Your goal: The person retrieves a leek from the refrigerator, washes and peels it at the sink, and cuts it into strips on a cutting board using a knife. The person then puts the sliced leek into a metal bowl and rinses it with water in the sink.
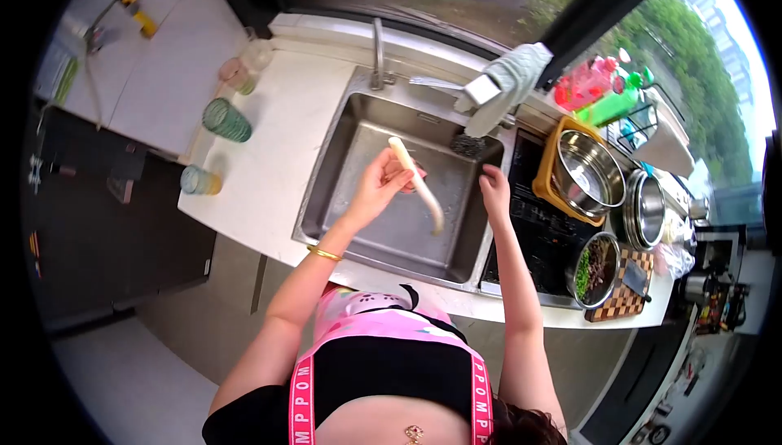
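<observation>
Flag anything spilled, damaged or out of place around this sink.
Nothing looks spilled or damaged. At most, the grey-green cloth looks untidy, hanging bunched over the sink's back right corner, near the dark scrubber.

Frame center: left hand's (384, 184) fingers cover part of pale stalk (423, 194), reddish bit behind them unclear; right hand (495, 191), 3 o'clock, has fingers partly hidden by its own curl. Gold pendant necklace (414, 431) at 6 o'clock and dark hair (529, 426) at 5 cut off by bottom edge. High-rises (715, 12) at 2 o'clock hazy, utensil cluster (721, 302) at 4 too small to identify.
</observation>
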`<move>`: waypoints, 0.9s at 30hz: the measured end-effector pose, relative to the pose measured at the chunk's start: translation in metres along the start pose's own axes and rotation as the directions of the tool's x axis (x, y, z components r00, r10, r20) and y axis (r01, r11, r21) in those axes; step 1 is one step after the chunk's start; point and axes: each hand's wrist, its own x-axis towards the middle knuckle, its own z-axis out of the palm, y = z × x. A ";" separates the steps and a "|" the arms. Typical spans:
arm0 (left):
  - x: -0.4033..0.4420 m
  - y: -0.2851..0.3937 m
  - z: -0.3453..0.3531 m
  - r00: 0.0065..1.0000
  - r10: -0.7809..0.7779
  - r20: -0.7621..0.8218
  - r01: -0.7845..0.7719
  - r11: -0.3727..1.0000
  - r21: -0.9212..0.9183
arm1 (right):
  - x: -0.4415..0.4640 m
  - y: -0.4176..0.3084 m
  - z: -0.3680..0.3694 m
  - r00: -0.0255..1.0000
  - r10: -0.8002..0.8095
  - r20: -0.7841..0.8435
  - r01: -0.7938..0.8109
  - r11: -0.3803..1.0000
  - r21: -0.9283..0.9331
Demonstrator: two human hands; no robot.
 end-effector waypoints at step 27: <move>0.087 -0.017 0.016 0.989 -0.122 0.089 0.090 0.950 0.300 | -0.027 -0.122 0.057 0.948 0.032 0.315 -0.134 0.942 0.308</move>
